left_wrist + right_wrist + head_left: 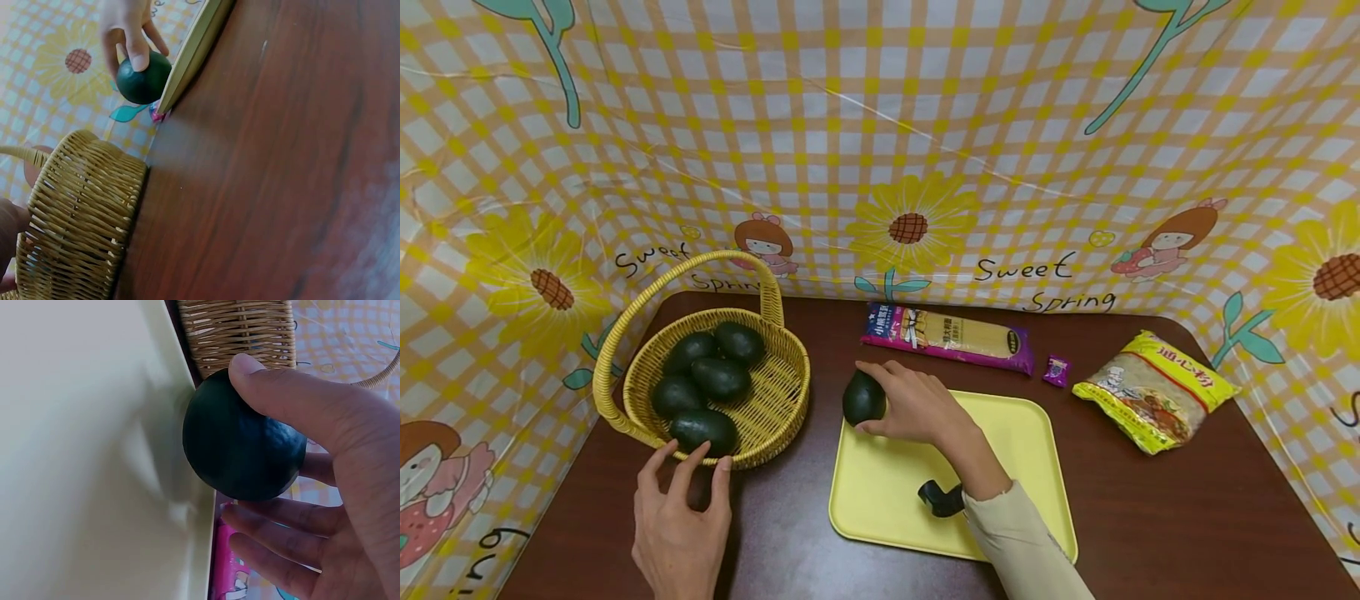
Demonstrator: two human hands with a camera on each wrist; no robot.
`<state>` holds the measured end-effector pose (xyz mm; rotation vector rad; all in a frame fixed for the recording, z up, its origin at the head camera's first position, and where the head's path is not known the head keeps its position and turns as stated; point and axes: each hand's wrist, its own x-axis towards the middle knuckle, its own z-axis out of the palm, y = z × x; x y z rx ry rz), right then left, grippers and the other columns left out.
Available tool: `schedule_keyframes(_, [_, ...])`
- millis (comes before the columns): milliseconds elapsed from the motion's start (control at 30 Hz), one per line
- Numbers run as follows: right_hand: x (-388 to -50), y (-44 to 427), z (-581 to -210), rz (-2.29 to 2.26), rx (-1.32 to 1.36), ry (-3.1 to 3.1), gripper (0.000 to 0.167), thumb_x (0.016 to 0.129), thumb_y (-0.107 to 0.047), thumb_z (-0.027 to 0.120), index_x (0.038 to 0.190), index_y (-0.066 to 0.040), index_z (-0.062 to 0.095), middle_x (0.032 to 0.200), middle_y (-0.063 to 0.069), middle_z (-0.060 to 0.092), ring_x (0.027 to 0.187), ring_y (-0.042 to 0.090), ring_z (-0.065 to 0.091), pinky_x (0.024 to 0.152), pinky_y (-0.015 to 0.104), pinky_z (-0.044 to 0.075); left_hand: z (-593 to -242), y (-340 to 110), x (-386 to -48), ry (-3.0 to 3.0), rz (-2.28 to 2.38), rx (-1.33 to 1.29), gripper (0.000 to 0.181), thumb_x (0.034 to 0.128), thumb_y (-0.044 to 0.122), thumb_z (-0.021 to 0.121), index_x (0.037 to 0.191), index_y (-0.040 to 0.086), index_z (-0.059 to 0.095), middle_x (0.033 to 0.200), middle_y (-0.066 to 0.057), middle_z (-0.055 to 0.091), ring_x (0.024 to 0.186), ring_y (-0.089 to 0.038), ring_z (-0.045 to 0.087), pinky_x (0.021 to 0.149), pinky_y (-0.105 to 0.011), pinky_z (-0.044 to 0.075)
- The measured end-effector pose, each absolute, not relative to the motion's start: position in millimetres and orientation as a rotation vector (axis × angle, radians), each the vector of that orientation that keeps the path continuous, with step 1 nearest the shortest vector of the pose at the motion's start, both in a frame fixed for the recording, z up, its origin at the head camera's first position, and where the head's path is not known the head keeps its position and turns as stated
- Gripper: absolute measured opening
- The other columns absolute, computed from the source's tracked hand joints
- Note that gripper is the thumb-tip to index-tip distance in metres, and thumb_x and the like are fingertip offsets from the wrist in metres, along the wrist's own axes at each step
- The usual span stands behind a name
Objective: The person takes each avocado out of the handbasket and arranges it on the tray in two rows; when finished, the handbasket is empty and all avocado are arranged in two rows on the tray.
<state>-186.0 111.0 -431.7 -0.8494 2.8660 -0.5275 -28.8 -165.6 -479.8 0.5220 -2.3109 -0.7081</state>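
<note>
A dark green avocado point(864, 398) is in my right hand point(917, 404), thumb and fingers gripping it above the far left corner of the yellow tray point(850, 508). The right wrist view shows the thumb across the avocado point(244, 440), close to the tray's edge. My left hand point(681, 517) is at the near rim of the yellow wicker basket point(793, 408), its fingers spread and its fingertips beside the nearest avocado point(703, 432). Whether those fingertips touch the fruit is hard to tell. Several avocados lie at the left side inside the basket.
On the tray lies a black peeler-like handle point(942, 500), partly hidden under the right forearm. Behind the tray are a purple noodle pack point(951, 337) and a small purple wrapped sweet point(1056, 371). A yellow pasta bag point(1156, 392) lies at the right. The basket's handle point(606, 350) arches upward.
</note>
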Motion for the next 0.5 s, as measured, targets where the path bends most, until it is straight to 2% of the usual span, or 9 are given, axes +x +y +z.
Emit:
schedule_keyframes(333, [-185.4,113.1,-438.4,-0.503,-0.841,2.869,0.093,0.084,-0.052,0.092,0.160,-0.017,0.053,0.140,0.020,0.066,0.106,0.036,0.075,0.089,0.055,0.060,-481.3,-166.3,-28.7,-2.303,-0.712,0.516,0.029,0.0948,0.033,0.086,0.117,0.015,0.083,0.140,-0.014,0.063,0.114,-0.044,0.064,0.064,-0.072,0.052])
schedule_keyframes(500, [-186.4,113.4,-439.3,-0.505,-0.825,2.864,0.094,0.084,-0.054,0.091,0.161,-0.017,0.052,0.143,0.020,0.065,0.115,0.038,0.072,0.094,0.058,0.058,-481.5,-166.5,-29.0,-2.296,-0.707,0.504,0.029,0.0947,0.033,0.086,0.117,0.014,0.083,0.140,-0.014,0.063,0.114,-0.045,0.064,0.063,-0.071,0.052])
